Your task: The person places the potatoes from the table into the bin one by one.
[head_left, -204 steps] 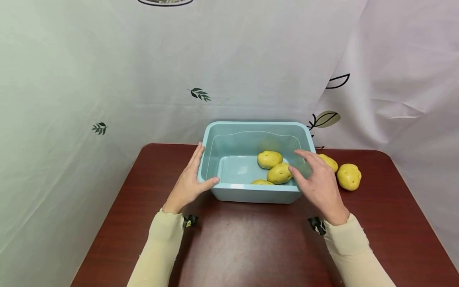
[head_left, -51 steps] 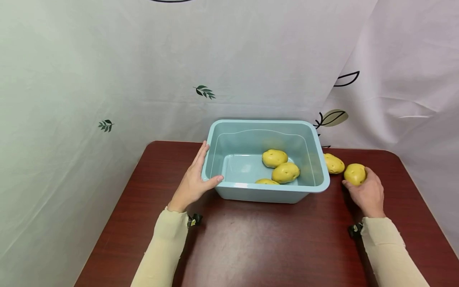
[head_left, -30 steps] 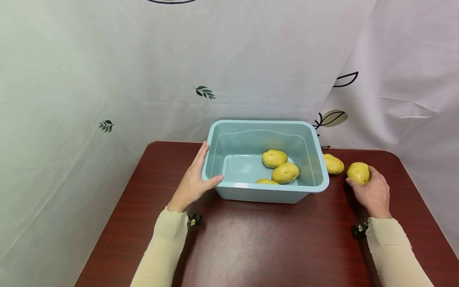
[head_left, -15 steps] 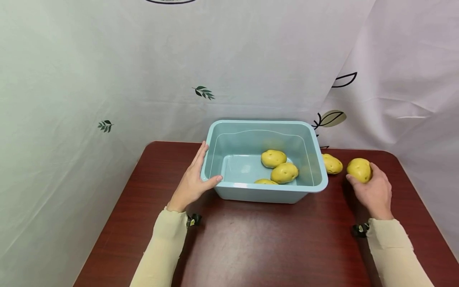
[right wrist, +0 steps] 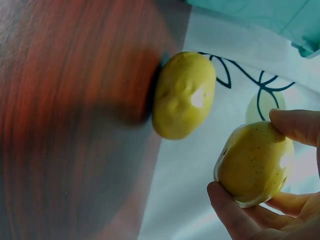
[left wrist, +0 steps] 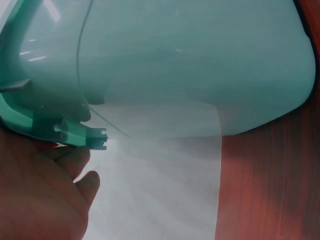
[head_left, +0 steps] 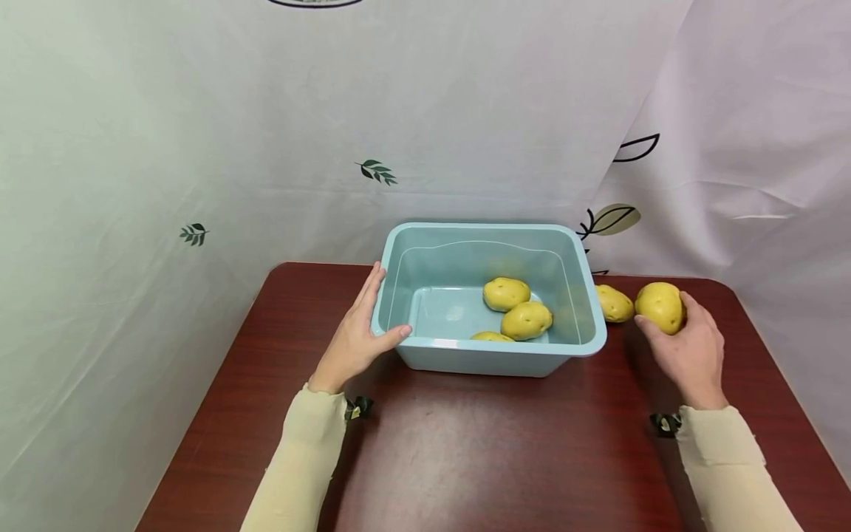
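A light-blue plastic tub (head_left: 479,360) stands at the back of the table with three yellow potatoes in it: one at the rear (head_left: 507,294), one in the middle (head_left: 527,321) and one partly hidden by the front rim. My left hand (head_left: 352,343) rests at the tub's front left corner, fingers straight along the side and thumb over the rim. To the right of the tub, my right hand (head_left: 694,358) holds a potato (head_left: 660,307) between thumb and fingers, above the table. Another potato (right wrist: 184,97) lies between it and the tub.
The dark red-brown table (head_left: 465,451) extends in front of the tub and to both sides. A pale cloth (head_left: 465,133) with leaf prints hangs close behind the tub and along the sides.
My right hand has left the tub's right rim, gripped the far-right potato and raised it off the table. Lately it has shifted slightly left. My left hand has stayed at the tub.
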A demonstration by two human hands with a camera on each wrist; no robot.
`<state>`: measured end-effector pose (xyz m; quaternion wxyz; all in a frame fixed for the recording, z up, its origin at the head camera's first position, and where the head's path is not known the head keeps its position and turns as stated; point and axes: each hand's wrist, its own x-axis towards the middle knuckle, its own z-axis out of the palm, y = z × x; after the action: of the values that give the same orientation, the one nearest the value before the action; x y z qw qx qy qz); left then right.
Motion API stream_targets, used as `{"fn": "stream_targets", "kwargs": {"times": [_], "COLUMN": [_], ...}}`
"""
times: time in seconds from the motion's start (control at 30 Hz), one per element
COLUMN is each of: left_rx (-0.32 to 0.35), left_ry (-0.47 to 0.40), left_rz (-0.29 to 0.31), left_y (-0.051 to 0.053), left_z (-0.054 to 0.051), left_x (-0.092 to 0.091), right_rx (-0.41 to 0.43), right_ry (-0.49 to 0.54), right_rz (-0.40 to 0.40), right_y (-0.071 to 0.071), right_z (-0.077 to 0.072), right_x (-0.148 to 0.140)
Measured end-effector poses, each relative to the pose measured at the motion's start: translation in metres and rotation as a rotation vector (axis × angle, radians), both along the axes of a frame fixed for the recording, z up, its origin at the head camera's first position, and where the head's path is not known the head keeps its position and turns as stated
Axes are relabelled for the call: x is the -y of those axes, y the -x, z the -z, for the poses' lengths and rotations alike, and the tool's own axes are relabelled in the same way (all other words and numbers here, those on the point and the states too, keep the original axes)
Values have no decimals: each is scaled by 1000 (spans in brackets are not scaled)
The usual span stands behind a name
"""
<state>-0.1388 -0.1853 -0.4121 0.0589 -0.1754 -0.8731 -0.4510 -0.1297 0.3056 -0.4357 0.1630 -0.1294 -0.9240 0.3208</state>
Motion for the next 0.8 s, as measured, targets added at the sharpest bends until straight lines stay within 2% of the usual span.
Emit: {"fn": "stream_targets", "kwargs": {"times": [0.6, 0.8], "left_rx": [4, -3], "left_ry": [-11, -24], "left_rz": [4, 7], "left_y": [-1, 0], "left_z": [1, 1], "left_x": [0, -1], "right_rx": [-169, -197], "right_ry": [16, 15], "right_rz": [-8, -20], "right_y": [-6, -8], "right_z": [-18, -23], "right_x": [18, 24]}}
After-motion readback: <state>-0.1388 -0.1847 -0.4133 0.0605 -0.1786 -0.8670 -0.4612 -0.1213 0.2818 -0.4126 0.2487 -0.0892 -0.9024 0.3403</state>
